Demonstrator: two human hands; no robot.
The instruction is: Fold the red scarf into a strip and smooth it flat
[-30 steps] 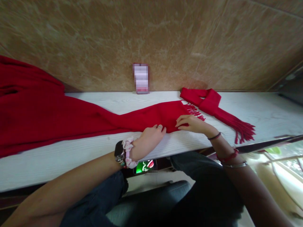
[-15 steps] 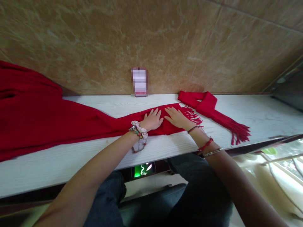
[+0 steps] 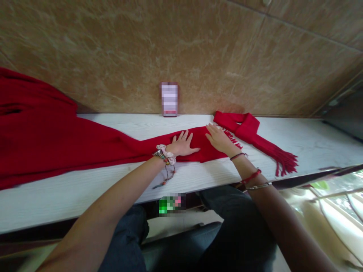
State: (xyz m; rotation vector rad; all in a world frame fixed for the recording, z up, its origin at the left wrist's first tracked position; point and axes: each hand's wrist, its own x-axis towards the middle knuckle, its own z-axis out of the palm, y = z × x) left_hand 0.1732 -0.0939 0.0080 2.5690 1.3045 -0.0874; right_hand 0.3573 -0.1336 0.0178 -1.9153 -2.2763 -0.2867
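A long red scarf [image 3: 133, 145] stretches across the white tabletop, its wide, rumpled part at the left and its fringed end near the middle. My left hand [image 3: 183, 145] lies flat on the cloth, fingers spread. Close to the fringed end, my right hand [image 3: 219, 139] rests with its fingers stretched out over the cloth and partly covers the fringe. A second red piece with a fringe, like a folded scarf [image 3: 246, 126], lies just beyond the right hand, against the wall.
A phone [image 3: 170, 99] with a blurred screen leans upright on the tiled wall [image 3: 113, 56]. The white table [image 3: 99, 192] is narrow, its front edge just above my legs. Another lit screen [image 3: 171, 204] shows below that edge. A dark object [image 3: 347, 104] stands at the far right.
My right hand has slid to the right over the cloth toward the fringe, away from the left hand. My left hand has stayed nearly in place, its thumb spread wider.
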